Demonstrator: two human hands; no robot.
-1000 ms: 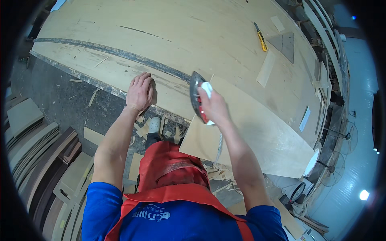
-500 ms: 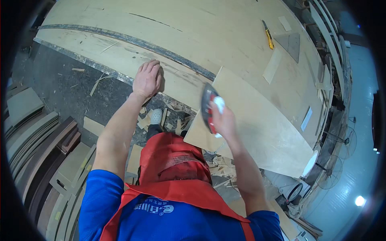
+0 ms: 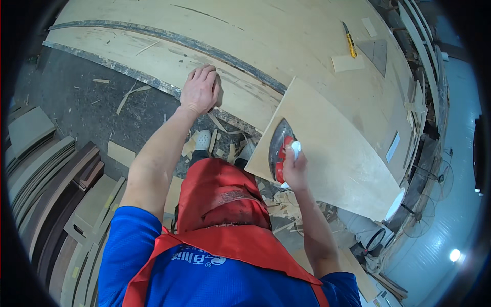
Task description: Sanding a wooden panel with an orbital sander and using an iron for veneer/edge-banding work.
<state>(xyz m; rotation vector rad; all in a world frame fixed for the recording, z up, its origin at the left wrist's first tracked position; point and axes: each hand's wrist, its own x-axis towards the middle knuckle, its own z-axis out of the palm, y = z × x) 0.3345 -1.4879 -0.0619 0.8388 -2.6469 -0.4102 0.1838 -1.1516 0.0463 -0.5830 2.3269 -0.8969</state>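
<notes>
I have the counter (image 3: 276,43) carrying a pale board (image 3: 337,153), a dark strip (image 3: 204,49), a grey triangle (image 3: 377,55) and a yellow knife (image 3: 351,46). The left hand (image 3: 201,89) lies at its edge, fingers bent; I cannot tell if they grip anything. The right hand (image 3: 296,171) is clenched around the iron (image 3: 278,146), over the board's left end; a second ago it was beside the strip's end.

Stacked boards (image 3: 31,128) flank the dark floor (image 3: 66,92) at left; a light (image 3: 454,255) shines right.
</notes>
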